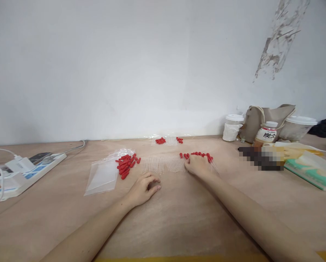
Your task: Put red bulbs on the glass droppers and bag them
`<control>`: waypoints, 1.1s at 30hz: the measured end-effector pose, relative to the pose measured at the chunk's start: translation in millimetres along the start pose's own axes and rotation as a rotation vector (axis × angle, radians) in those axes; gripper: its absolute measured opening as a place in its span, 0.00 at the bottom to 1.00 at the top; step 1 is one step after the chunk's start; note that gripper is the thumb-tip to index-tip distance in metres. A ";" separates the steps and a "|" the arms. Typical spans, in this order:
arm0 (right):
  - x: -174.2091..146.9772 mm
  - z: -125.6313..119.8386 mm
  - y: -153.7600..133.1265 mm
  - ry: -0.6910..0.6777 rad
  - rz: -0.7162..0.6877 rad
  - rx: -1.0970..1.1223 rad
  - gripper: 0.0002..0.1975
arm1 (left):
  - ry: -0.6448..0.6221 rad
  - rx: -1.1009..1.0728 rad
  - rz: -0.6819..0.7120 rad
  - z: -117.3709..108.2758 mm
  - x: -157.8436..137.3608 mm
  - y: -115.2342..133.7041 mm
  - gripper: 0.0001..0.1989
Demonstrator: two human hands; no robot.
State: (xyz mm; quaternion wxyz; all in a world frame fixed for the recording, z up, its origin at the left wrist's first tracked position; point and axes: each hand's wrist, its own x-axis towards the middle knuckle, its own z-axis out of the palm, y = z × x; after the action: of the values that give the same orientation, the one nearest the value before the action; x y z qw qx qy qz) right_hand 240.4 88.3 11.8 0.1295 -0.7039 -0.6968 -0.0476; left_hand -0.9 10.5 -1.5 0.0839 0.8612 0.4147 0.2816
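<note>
We are seeing small red elongated bulbs (pixel 126 165) lying loosely heaped at left, thin clear straight tubes (pixel 153 165) lying side by side in the middle, and clear tubes tipped with red bulbs (pixel 197 153) lying lined up at right, partly hidden.

Red leaps straight out of this pinkish-tan table (pixel 168 218), plain red caps (pixel 124 165) blazing in a pile left of centre, more right of centre and a few near the far edge, with colourless see-through tubes (pixel 153 164) between them and a yellow strip (pixel 179 259) along the near edge! At the left edge it's a white power strip (pixel 59 158) with blue panels, while towards the far right corner come a white-lidded cup (pixel 230 131), a grey-beige tote (pixel 252 125), a white-capped bottle (pixel 266 135) with black lettering and a green-and-white tissue pack (pixel 311 171)!
</note>
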 end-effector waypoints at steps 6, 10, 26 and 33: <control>12.3 6.7 -8.0 -0.061 0.054 -0.004 0.15 | 0.003 0.002 -0.001 0.3 0.3 -1.0 0.07; 16.9 6.8 -9.8 -0.089 0.049 0.003 0.13 | 0.001 0.010 0.009 1.1 -1.3 0.5 0.07; -38.6 12.4 18.0 0.268 -0.355 0.075 0.09 | 0.359 0.722 -0.360 -34.3 32.8 -68.1 0.08; -48.1 14.4 16.7 0.290 -0.457 0.212 0.07 | 0.386 0.717 -0.322 -25.7 42.6 -68.6 0.08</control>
State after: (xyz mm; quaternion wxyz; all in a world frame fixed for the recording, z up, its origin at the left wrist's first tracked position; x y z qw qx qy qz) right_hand 254.2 45.4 -15.8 0.2865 -0.4970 -0.8127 -0.1023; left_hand -39.7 84.6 11.6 -0.2566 0.6919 0.6231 0.2591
